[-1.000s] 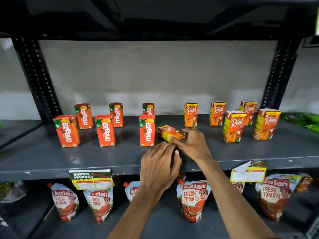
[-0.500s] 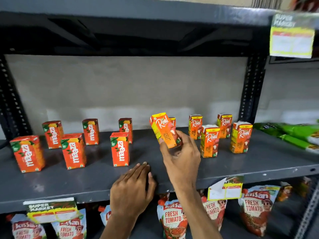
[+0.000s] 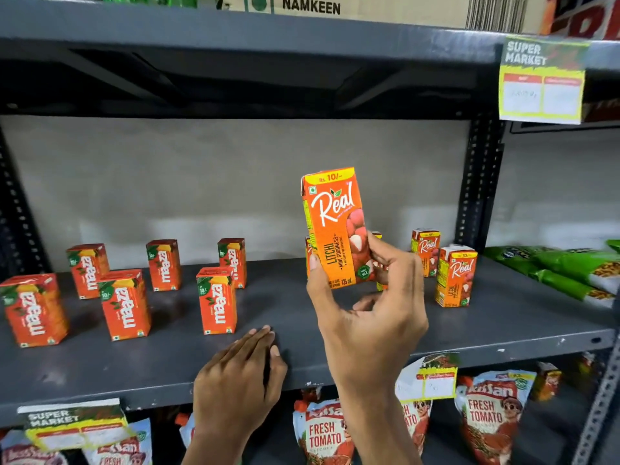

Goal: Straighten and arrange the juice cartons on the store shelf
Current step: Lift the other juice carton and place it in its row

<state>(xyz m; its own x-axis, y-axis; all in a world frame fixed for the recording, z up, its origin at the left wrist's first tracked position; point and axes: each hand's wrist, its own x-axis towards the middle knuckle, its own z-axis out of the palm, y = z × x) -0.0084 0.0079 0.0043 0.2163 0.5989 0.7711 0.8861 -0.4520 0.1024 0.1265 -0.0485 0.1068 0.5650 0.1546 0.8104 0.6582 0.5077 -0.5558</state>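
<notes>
Head view: right hand (image 3: 369, 317) grips an orange cardboard Real litchi juice carton (image 3: 333, 226) near its lower end, thumb on the left edge, fingertips (image 3: 379, 250) wrapped round the right edge. Carton is upright, tilted slightly, front label facing the viewer, lifted clear of the dark grey metal shelf (image 3: 335, 330) and held above its middle.

Left hand (image 3: 240, 377) lies flat, palm down, fingers together and extended, on the front part of the same shelf; it grasps nothing.

Behind the right hand, more Real cartons stand upright: one orange carton (image 3: 455, 276) forward at the right, one (image 3: 426, 250) further back, others mostly hidden by the hand and the held carton.

Left half of the shelf: six red-orange Maaza cartons, all upright, spaced apart in two loose rows. Front row: (image 3: 33, 310), (image 3: 124, 304), (image 3: 217, 299). Back row: (image 3: 88, 270), (image 3: 164, 264), (image 3: 232, 262).

Far right of the shelf: green snack packets (image 3: 557, 270) lying flat.

Shelf below: red-and-white Kissan fresh tomato pouches (image 3: 489, 417). Yellow-green Super Market price tags hang at the shelf edges (image 3: 540, 82), (image 3: 75, 426). Top shelf: cardboard box marked Namkeen (image 3: 369, 8).
</notes>
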